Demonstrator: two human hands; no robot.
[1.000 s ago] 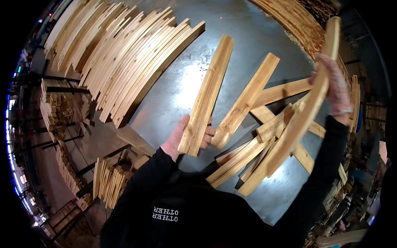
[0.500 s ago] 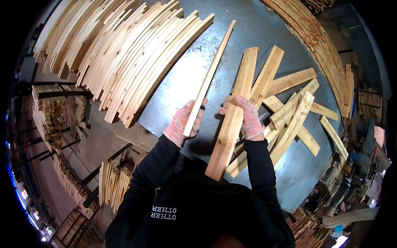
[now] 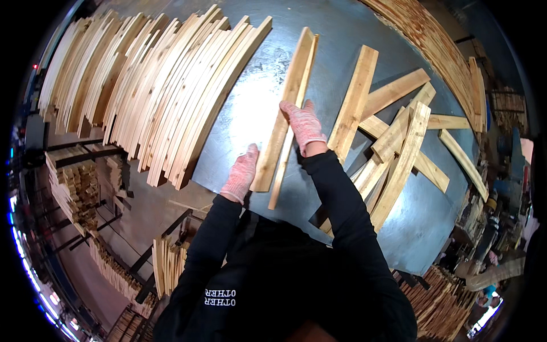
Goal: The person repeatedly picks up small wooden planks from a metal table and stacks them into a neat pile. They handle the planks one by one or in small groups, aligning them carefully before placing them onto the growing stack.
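Two pale wooden boards lie side by side before me on the grey metal table [image 3: 222, 162]. The left board [image 3: 284, 134] shows its broad face, while the right board [image 3: 283, 171] shows a narrower strip and reaches closer to me. My right hand [image 3: 306, 126], in a pinkish knit glove, grips across the pair with its fingers over the left board. My left hand [image 3: 241, 174], gloved alike, is beside the left board's near end with its fingers stretched out. Its underside is hidden.
A long row of boards on edge [image 3: 188, 97] fills the table's left side. Loose boards [image 3: 407, 154] lie crisscrossed at the right, with one long board [image 3: 356, 102] nearest my right hand. Stacked lumber [image 3: 74, 176] stands on racks beyond the left edge.
My right hand has moved left and forward with its board, bringing it against the narrow board that my left hand held. My left hand has let go and sits slightly lower left.
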